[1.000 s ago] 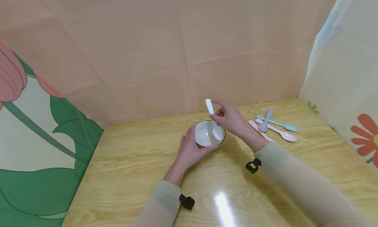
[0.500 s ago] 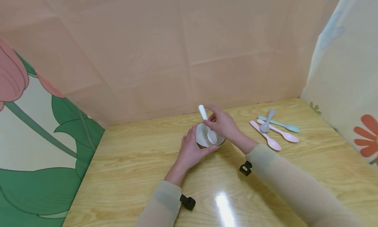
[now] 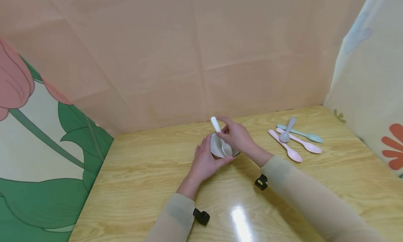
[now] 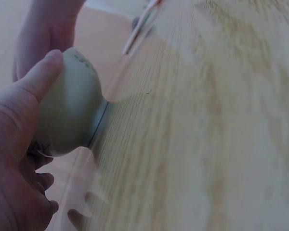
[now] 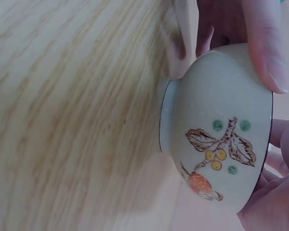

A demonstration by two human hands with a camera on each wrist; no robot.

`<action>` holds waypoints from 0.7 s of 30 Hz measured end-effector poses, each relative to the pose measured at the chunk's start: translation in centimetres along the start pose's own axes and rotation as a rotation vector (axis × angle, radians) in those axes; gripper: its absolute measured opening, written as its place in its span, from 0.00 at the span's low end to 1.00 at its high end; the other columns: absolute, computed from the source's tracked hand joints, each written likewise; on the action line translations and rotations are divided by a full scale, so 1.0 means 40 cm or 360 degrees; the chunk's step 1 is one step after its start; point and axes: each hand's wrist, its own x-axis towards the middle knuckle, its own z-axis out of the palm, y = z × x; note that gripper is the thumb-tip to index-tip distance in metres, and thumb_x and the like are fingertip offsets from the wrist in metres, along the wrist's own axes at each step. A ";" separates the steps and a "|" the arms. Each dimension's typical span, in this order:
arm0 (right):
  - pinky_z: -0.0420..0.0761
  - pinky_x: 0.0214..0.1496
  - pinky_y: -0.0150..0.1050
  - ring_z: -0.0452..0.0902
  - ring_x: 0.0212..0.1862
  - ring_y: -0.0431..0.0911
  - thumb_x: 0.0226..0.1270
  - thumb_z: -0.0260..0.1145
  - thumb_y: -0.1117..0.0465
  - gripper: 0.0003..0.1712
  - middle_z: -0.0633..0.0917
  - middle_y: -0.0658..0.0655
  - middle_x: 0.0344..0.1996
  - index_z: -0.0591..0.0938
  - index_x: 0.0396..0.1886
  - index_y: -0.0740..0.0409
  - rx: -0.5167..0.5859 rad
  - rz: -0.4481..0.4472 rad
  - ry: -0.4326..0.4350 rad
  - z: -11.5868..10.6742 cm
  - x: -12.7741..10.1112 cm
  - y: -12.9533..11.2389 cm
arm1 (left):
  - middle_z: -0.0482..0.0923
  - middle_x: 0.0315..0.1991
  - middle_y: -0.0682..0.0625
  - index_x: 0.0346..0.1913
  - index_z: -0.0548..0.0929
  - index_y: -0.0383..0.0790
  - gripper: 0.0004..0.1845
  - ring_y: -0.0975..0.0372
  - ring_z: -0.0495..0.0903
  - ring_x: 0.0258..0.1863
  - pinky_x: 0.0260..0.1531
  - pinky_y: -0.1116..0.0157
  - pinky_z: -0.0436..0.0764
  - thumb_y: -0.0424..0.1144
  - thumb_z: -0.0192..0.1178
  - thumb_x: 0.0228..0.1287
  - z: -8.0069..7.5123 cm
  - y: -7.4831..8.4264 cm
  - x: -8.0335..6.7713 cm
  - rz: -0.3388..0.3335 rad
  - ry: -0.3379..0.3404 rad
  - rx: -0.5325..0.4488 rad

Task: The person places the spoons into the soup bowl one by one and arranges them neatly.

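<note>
A small white bowl (image 3: 218, 146) with a dark rim stands on the wooden table (image 3: 141, 172); its outside shows a painted fruit sprig (image 5: 216, 154). My left hand (image 3: 206, 159) grips the bowl's near side, thumb along the rim (image 4: 36, 79). My right hand (image 3: 236, 135) pinches the handle of a white spoon (image 3: 220, 137), whose head lies inside the bowl. The bowl (image 4: 70, 113) rests on its foot ring on the table.
To the right lie several plastic spoons: two pink (image 3: 284, 145), one light blue (image 3: 300, 132) and one grey (image 3: 287, 131). Pink paper walls stand behind the table, a flower-print sheet at the left and another at the right.
My right hand has brought the white spoon lower and leftward, deeper into the bowl. The left hand has stayed on the bowl.
</note>
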 end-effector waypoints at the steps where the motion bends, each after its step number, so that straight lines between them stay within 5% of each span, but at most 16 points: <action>1: 0.83 0.39 0.44 0.85 0.37 0.48 0.79 0.74 0.61 0.37 0.91 0.58 0.40 0.72 0.83 0.54 0.0001 -0.0002 0.0000 0.002 0.000 0.002 | 0.71 0.75 0.48 0.87 0.57 0.49 0.58 0.54 0.74 0.71 0.81 0.34 0.49 0.64 0.79 0.64 0.001 0.000 0.000 0.0000 0.0001 -0.0002; 21: 0.85 0.42 0.47 0.86 0.39 0.49 0.80 0.74 0.60 0.37 0.91 0.58 0.42 0.73 0.83 0.54 -0.0139 0.0007 -0.0049 0.022 0.008 0.007 | 0.68 0.79 0.44 0.88 0.55 0.45 0.60 0.50 0.72 0.75 0.81 0.34 0.48 0.67 0.77 0.65 -0.004 0.005 -0.003 -0.0006 -0.0022 0.0004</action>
